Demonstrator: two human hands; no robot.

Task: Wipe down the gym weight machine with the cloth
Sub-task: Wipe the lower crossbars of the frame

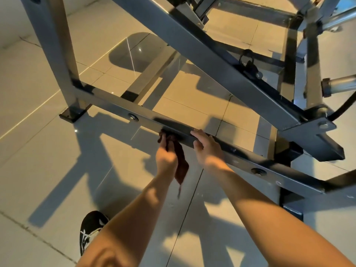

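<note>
At square metal bar [115, 107]: left hand [163, 157] grips cloth [181, 166].

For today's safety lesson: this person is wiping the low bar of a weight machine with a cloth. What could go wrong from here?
The cloth hangs loose below the left hand; its tail could snag on a bolt along the bar.
The right hand grips the bar right beside the cloth, so a wiping stroke that way may knock its fingers.
The sloping beam crosses above the bar; leaning in might bump the head.
</note>
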